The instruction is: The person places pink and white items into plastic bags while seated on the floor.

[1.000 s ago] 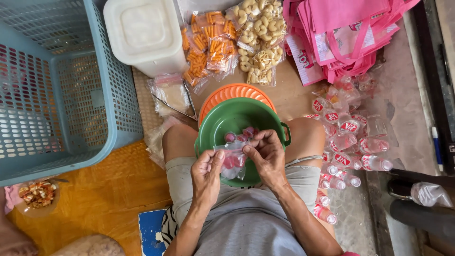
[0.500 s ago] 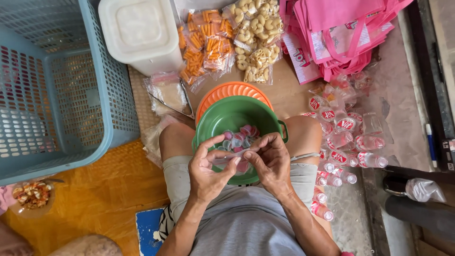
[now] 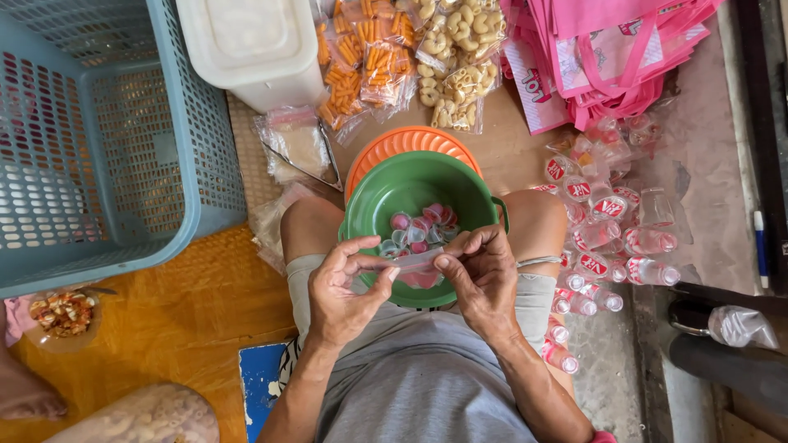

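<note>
We hold a small clear plastic bag [image 3: 417,262] stretched between both hands, just above the near rim of a green bowl [image 3: 386,197] that rests in our lap. Our left hand [image 3: 345,287] pinches the bag's left end between thumb and forefinger, the other fingers curled in loosely. Our right hand [image 3: 480,275] pinches the right end in the same way, its fingers closed on the plastic. The bag's top edge runs flat from one set of fingertips to the other, and something pink shows through it just below our fingers.

Just beyond our fingertips, inside the bowl, lies a small heap of pink and clear jelly cups [image 3: 419,226]. An orange bowl [image 3: 394,143] sits under the green one, showing past its far rim. To the right of our right fingers, beside the knee, a cluster of small plastic bottles [image 3: 607,246] with pink and red labels lies on the floor. Farther out past the bowls we see bags of orange and pale snacks [image 3: 402,57], a white lidded tub [image 3: 250,45] and pink cloth bags [image 3: 607,49]. Well to the left of our left fingers stands a blue laundry basket [image 3: 189,148].
</note>
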